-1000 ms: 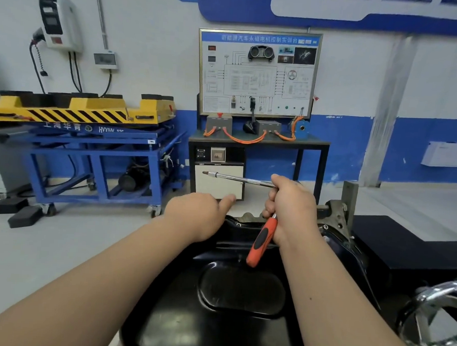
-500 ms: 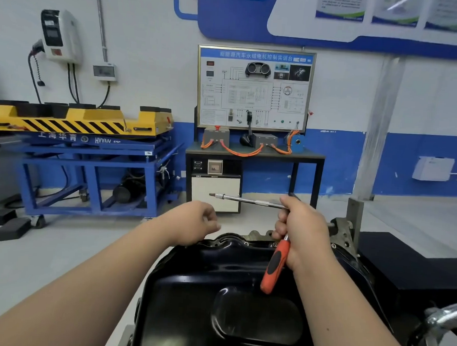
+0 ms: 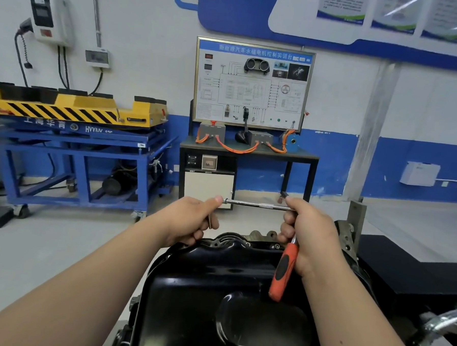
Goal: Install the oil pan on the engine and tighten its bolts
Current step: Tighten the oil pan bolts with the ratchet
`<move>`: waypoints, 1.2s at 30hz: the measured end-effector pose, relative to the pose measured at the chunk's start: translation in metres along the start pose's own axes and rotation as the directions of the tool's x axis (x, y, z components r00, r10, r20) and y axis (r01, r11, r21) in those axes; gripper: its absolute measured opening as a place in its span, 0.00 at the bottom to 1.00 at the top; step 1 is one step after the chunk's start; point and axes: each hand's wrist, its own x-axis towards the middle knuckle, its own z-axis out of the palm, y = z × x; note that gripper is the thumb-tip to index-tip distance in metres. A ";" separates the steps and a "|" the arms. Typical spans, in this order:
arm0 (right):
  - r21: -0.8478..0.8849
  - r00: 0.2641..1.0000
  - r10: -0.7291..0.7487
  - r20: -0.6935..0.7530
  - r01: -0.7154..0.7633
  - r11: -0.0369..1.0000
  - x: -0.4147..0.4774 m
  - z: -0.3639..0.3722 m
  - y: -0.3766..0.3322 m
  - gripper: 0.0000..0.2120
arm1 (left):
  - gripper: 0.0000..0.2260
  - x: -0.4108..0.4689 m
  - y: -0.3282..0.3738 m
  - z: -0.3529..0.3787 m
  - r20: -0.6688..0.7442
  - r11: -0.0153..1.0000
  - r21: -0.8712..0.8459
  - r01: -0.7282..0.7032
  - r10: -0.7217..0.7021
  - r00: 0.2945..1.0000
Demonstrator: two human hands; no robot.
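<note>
The right hand (image 3: 309, 235) has its grip clamped on two things at once: the orange-handled ratchet (image 3: 283, 273), whose handle hangs toward 6 o'clock, and the slim metal extension bar (image 3: 257, 205), which runs from that fist toward 9 o'clock. At the bar's free end the left hand (image 3: 190, 221) meets it, thumb and forefinger pinched on the tip and the other fingers curled. Something thin and metallic shows inside that curl, but I cannot tell what it is. Directly beneath both hands, filling the view at 6 o'clock, the black oil pan (image 3: 216, 291) lies on the engine (image 3: 261, 235), whose grey casting peeks out past the pan's far rim at 12 o'clock. Placing the pan looks done. Whether bolts sit in the rim is too small to read, and with the tool held up off the pan, tightening appears to be still ahead. Half a second ago the left hand was a loose fist low by the pan's rim, apart from the bar, whose tip pointed free. It has since risen to take that tip, while the right hand's hold is unchanged.
</note>
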 end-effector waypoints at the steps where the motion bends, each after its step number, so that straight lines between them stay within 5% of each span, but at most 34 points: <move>1: -0.001 1.000 0.000 -0.002 0.000 1.000 0.000 0.000 0.000 0.03 | 0.21 0.000 0.000 0.000 0.031 1.000 -0.011 0.022 -0.021 0.999; 10: -0.026 1.000 -0.026 0.005 0.026 0.999 0.000 0.000 0.001 0.03 | 0.11 0.003 0.003 -0.017 0.293 0.989 -0.024 0.145 -0.131 0.947; 15: -0.035 0.999 -0.041 0.008 0.041 0.999 -0.001 -0.001 0.001 0.05 | 0.06 0.011 0.002 -0.012 0.240 0.946 0.324 0.023 -0.106 0.965; 32: -0.175 0.993 -0.092 0.075 0.104 0.979 -0.006 0.001 -0.001 0.06 | 0.09 0.009 0.015 -0.004 0.246 0.761 0.640 -0.103 -0.077 0.966; 36: -0.350 0.949 -0.234 0.209 0.296 0.889 -0.012 0.009 -0.029 0.05 | 0.10 0.006 0.012 -0.005 0.229 0.777 0.622 -0.091 -0.069 0.971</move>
